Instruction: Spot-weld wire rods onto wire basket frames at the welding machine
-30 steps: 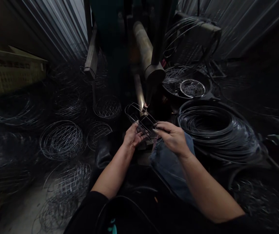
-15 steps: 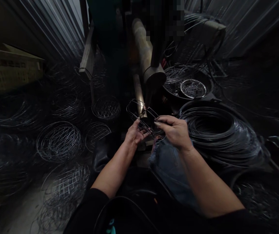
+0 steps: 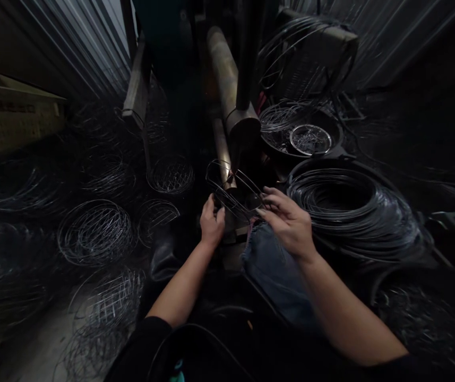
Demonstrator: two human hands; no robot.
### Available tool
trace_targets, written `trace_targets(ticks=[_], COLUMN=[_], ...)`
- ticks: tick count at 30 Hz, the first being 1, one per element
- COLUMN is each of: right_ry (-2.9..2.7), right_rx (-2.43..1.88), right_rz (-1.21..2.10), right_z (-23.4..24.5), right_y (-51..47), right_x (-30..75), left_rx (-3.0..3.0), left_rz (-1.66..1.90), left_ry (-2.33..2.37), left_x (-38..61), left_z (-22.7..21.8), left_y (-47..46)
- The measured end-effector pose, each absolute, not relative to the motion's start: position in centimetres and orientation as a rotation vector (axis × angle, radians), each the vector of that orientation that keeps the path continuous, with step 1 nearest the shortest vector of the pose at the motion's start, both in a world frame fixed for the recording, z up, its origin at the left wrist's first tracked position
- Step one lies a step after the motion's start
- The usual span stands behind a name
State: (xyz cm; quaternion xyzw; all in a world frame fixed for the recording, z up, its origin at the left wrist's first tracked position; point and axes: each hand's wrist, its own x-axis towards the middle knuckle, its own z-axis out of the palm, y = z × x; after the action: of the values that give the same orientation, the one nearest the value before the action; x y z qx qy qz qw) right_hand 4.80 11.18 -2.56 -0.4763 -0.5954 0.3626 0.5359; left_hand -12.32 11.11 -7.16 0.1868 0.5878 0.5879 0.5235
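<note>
A bent wire frame (image 3: 247, 183) with a rounded left end lies across the tip of a brass-coloured lower rod (image 3: 223, 154), beneath a thick metal cylinder (image 3: 227, 85). At the frame's right end, my right hand (image 3: 291, 223) grips the wire between thumb and fingers. My left hand (image 3: 213, 222) is just below the frame's left part, thumb and fingers apart with nothing visible between them. Its fingertips are close to the wire; whether they touch it I cannot tell. A dark pointed piece meets the wire at the rod's tip, and shadow hides details there.
To the right sits a large coil of wire (image 3: 342, 212); behind it, a pan holds wire and a small round bowl (image 3: 310, 139). Round wire grids (image 3: 95, 233) lie in piles on the left. A yellow crate (image 3: 12, 119) and a wooden post (image 3: 135, 93) stand farther back.
My left hand has drawn back from under the wire frame, down and left. My right hand has stayed at the frame's right end with its fingers spread slightly more. The view has shifted slightly.
</note>
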Motion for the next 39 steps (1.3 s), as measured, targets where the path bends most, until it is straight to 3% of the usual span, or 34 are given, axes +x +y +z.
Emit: trace_targets(ticks=[3,8,15,21,39], right_ry=[-1.297,-1.272,-1.532,-1.557,-1.624], right_rx=[-1.193,-1.181,-1.115,-1.185,-1.246], right_rz=[0.808,0.778,0.711,0.769,0.708], right_z=[-5.2,-6.9,-3.4,-0.1,0.6], right_y=[9.6,9.1,9.4,12.3,14.8], right_x=[5.8,5.8,4.3,2.6,1.5], left_rx=[0.912,1.086,1.06,1.506,1.614], left_rz=[1.551,1.439,1.566,1.585,1.644], left_ry=[1.514,1.491,1.449,1.615,1.582], left_x=[-12.1,-12.0,-12.2,-13.1,-13.6], left_z=[-7.9,-9.0,-9.4,-10.5,-12.8], left_y=[10.7,12.0,11.8,12.9,14.6])
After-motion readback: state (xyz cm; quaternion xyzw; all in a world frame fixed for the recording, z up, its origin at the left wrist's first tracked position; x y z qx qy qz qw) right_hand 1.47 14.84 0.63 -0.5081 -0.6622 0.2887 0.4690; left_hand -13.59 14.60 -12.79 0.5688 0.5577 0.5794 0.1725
